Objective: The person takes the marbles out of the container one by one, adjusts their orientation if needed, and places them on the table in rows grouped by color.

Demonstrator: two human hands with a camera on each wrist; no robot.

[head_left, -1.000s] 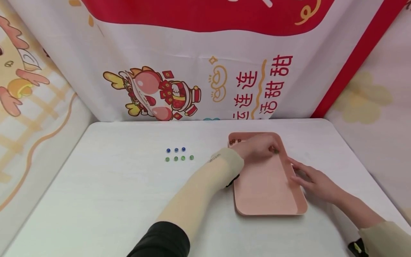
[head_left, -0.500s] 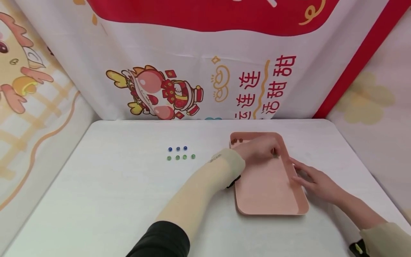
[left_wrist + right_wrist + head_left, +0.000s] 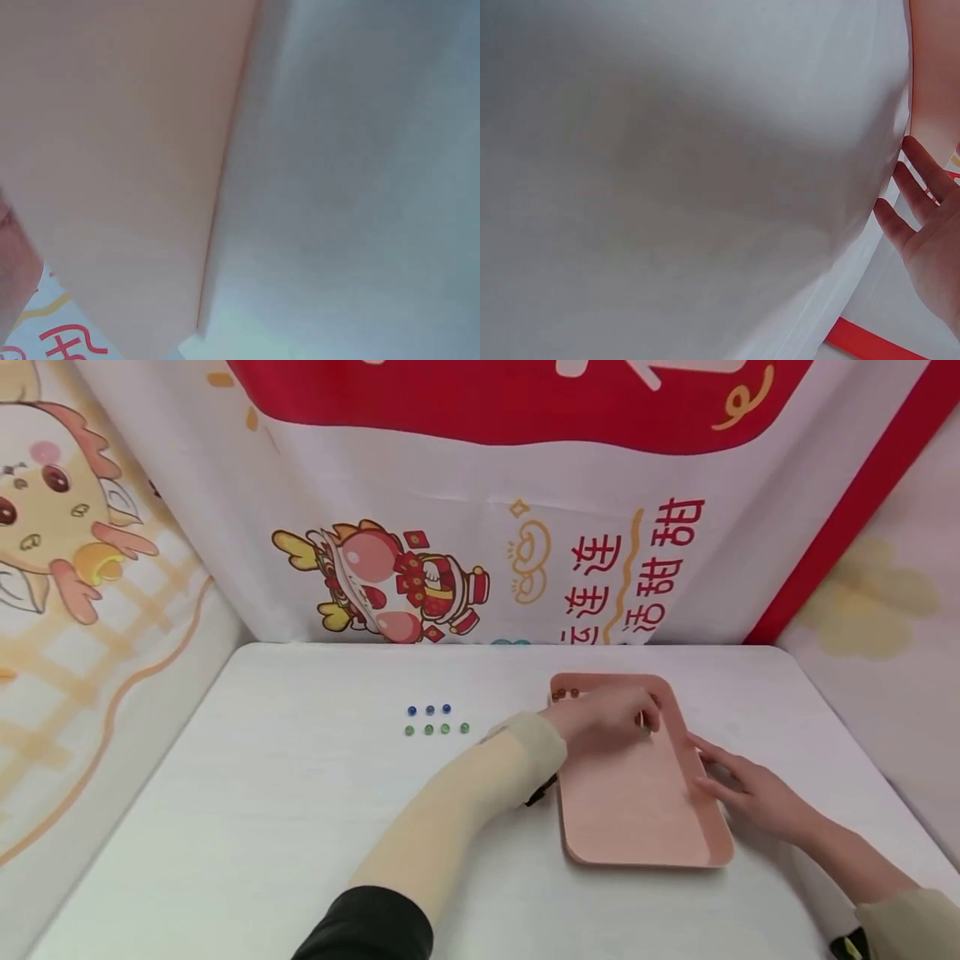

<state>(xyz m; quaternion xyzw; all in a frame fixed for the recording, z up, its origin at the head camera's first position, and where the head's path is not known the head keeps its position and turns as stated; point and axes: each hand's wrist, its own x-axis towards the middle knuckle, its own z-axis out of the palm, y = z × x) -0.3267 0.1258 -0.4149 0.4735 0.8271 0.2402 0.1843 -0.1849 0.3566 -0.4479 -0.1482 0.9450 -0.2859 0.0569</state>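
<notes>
A pink rectangular tray (image 3: 637, 818) lies on the white table. My left hand (image 3: 611, 708) reaches into its far right part, fingers curled down on a small green marble (image 3: 647, 729), mostly covered by the fingertips. Brown marbles (image 3: 562, 693) sit in the tray's far left corner, and another brown one (image 3: 656, 699) peeks out beyond my left fingers. My right hand (image 3: 757, 793) touches the tray's right wall with fingers extended. The right wrist view shows those fairly straight fingers beside the tray (image 3: 934, 82). Only a sliver of the left hand (image 3: 16, 262) appears in the left wrist view, past the tray wall.
Left of the tray, three blue marbles (image 3: 430, 710) form a row on the table (image 3: 300, 793). A row of several green marbles (image 3: 445, 728) lies just nearer. A printed cloth (image 3: 420, 468) hangs behind the table, and more printed cloth borders both sides.
The left hand's fingers and the green marble have shifted slightly nearer within the tray, uncovering a brown marble behind them. The right hand stays at the tray wall. The head view has turned slightly left.
</notes>
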